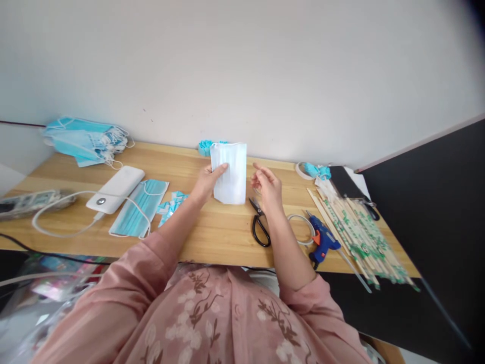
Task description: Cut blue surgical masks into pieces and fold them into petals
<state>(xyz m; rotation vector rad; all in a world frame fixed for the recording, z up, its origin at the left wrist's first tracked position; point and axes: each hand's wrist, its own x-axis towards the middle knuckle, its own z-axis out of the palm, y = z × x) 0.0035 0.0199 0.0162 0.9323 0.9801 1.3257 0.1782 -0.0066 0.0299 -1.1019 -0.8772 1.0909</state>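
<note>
My left hand (207, 183) is closed on the edge of a pale blue and white disposable face mask (231, 174), held upright above the table with the thumb across its face. To the right of the mask is my right hand (267, 188), apart from its flat part. Its fingers are curled in, and what they hold, if anything, is too small to make out. Black-handled scissors (259, 226) lie just below the right hand. Another blue mask (141, 207) lies flat left of my left forearm, beside small cut blue-and-white pieces (172, 205).
A pile of masks (85, 141) is at the back left, with a white power bank (115, 189) and its cable before it. On the right lie a blue glue gun (322, 240), a white ring (303, 228) and wrapped chopsticks (364, 232). Crumpled blue pieces (205, 147) sit by the wall.
</note>
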